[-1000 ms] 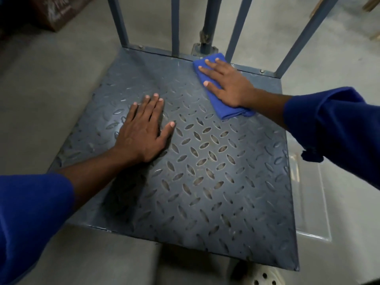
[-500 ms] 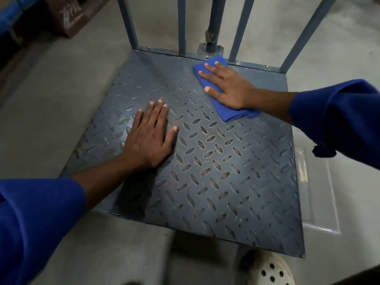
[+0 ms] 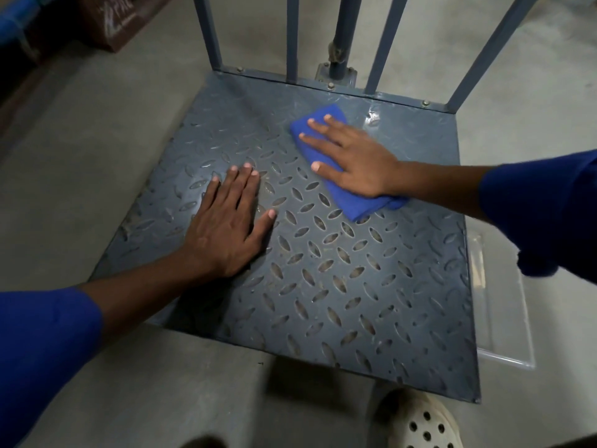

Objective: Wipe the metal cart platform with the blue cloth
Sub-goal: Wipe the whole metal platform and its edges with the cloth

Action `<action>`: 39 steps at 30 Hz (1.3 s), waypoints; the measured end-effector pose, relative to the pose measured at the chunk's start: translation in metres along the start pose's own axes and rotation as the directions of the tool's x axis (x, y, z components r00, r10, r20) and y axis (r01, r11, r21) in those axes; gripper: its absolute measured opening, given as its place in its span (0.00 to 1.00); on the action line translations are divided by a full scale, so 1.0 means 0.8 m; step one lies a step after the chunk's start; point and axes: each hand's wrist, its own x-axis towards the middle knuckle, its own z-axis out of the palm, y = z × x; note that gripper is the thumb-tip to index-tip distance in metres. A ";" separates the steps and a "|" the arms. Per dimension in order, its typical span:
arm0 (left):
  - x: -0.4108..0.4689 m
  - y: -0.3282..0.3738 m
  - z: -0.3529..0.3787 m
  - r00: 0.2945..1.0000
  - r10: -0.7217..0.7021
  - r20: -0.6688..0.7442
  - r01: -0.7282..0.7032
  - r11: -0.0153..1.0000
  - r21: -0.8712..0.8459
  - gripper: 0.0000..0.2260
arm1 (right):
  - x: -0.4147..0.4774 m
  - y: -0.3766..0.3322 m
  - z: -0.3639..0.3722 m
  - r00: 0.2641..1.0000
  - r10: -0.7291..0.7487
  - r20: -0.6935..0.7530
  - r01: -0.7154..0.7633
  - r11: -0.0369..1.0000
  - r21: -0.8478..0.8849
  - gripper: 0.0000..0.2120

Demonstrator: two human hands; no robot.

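At the far left, a dark brown box (image 3: pixel 109 21) with pale scrawl on its side stands on the grey concrete floor (image 3: pixel 80 140), which runs dull and scuffed around the whole cart. A blue left sleeve (image 3: pixel 42 360) comes in from the lower left corner of the view.

The left hand (image 3: pixel 226 231) lies palm down on the left half of the platform (image 3: pixel 339 286). Its fingers are straight and pressed close together, and the thumb is splayed out to the right. It holds nothing.

The platform is a grey-blue steel tread plate covered in raised lozenges, with pale dust in the hollows. Its near edge sits over the floor, throwing a dark shadow beneath. Along the far edge runs a bolted rail (image 3: pixel 381 93), from which flat blue-grey bars (image 3: pixel 292 37) rise beside a round post (image 3: pixel 340 30).

The folded blue cloth (image 3: pixel 358 202) lies flat on the platform near the far edge, right of the middle, well apart from the left hand. The right hand (image 3: pixel 355 160) presses on it palm down with its fingers spread and straight, their tips near the cloth's far end. A glossy reflection shows on the plate just beyond the hand, toward the far right corner.

The right sleeve (image 3: pixel 542 205) crosses the platform's right edge. A clear plastic sheet (image 3: pixel 504 334) lies on the floor beside that edge. A cream perforated shoe (image 3: pixel 423 421) stands on the floor by the near right corner.
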 end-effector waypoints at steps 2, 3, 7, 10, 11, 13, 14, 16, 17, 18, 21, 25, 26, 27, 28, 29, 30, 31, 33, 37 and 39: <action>-0.001 -0.004 0.002 1.000 0.018 -0.010 -0.017 1.000 0.009 0.36 | -0.015 -0.042 0.010 0.979 -0.200 0.028 0.201 0.979 -0.036 0.34; -0.002 -0.006 0.003 1.000 0.023 -0.015 -0.023 1.000 0.012 0.36 | -0.021 -0.057 0.015 0.955 -0.294 0.030 0.295 0.954 -0.043 0.32; -0.001 -0.009 0.000 1.000 0.028 -0.009 -0.028 1.000 -0.002 0.35 | -0.020 -0.045 0.010 0.925 -0.378 0.038 0.379 0.925 -0.035 0.30; -0.004 -0.009 -0.003 1.000 0.029 -0.007 -0.029 1.000 -0.002 0.34 | -0.014 -0.010 0.003 0.997 -0.072 -0.016 0.072 0.997 0.002 0.39; -0.006 -0.010 -0.004 1.000 0.025 -0.009 -0.025 1.000 -0.003 0.34 | -0.014 -0.007 0.003 0.999 0.021 -0.027 -0.021 1.000 0.014 0.43; -0.010 -0.014 -0.005 1.000 0.023 -0.009 -0.023 1.000 -0.005 0.33 | -0.021 -0.021 0.006 1.000 0.029 -0.003 -0.029 0.999 0.018 0.44; -0.011 -0.017 -0.005 1.000 0.027 -0.009 -0.027 1.000 -0.008 0.32 | -0.028 -0.035 0.008 0.999 -0.043 0.012 0.042 0.999 0.006 0.41; -0.014 -0.024 -0.006 0.999 0.038 -0.009 -0.038 0.999 -0.011 0.32 | -0.046 -0.066 0.011 0.972 -0.231 0.036 0.232 0.973 -0.015 0.34; -0.014 -0.027 -0.007 0.999 0.045 -0.010 -0.045 0.999 -0.010 0.32 | -0.054 -0.079 0.014 0.946 -0.321 0.043 0.322 0.946 -0.026 0.32; -0.016 -0.030 -0.007 0.998 0.055 -0.010 -0.055 0.998 -0.005 0.32 | -0.060 -0.089 0.016 0.919 -0.390 0.053 0.392 0.919 -0.034 0.31; -0.018 -0.035 -0.009 0.998 0.054 -0.012 -0.054 0.999 0.011 0.31 | -0.055 -0.080 0.011 0.866 -0.490 0.100 0.492 0.870 0.001 0.31; -0.028 -0.035 -0.014 0.999 0.032 -0.003 -0.032 0.999 0.000 0.28 | -0.044 -0.047 0.007 0.966 -0.254 0.039 0.254 0.967 0.010 0.32; -0.031 -0.035 -0.015 1.000 0.026 0.000 -0.026 1.000 -0.001 0.28 | -0.047 -0.053 0.010 0.989 -0.149 0.013 0.149 0.989 0.011 0.33; -0.032 -0.036 -0.015 1.000 0.021 0.002 -0.021 1.000 -0.005 0.28 | -0.052 -0.066 0.015 0.996 -0.086 0.003 0.086 0.996 0.013 0.34; -0.033 -0.037 -0.016 1.000 0.021 0.004 -0.021 1.000 -0.011 0.28 | -0.060 -0.086 0.020 0.996 -0.086 0.004 0.086 0.996 0.009 0.34; -0.033 -0.038 -0.017 1.000 0.023 0.003 -0.023 1.000 -0.019 0.28 | -0.071 -0.110 0.025 0.989 -0.145 0.008 0.145 0.989 -0.002 0.33; -0.033 -0.038 -0.017 1.000 0.028 -0.001 -0.028 0.999 -0.027 0.28 | -0.082 -0.133 0.029 0.971 -0.240 0.014 0.240 0.971 -0.011 0.33; -0.032 -0.038 -0.017 0.999 0.033 -0.004 -0.033 0.999 -0.032 0.29 | -0.094 -0.152 0.035 0.941 -0.338 0.017 0.338 0.941 -0.022 0.33; -0.033 -0.038 -0.018 0.999 0.037 -0.009 -0.037 0.999 -0.035 0.29 | -0.108 -0.172 0.044 0.905 -0.425 0.008 0.425 0.904 -0.037 0.33; -0.037 -0.043 -0.019 0.999 0.035 0.002 -0.035 0.999 -0.038 0.30 | -0.087 -0.131 0.032 0.837 -0.542 0.079 0.545 0.838 -0.023 0.31; -0.043 -0.046 -0.021 0.999 0.033 0.012 -0.033 0.999 -0.027 0.29 | -0.071 -0.100 0.022 0.879 -0.473 0.063 0.475 0.880 -0.028 0.31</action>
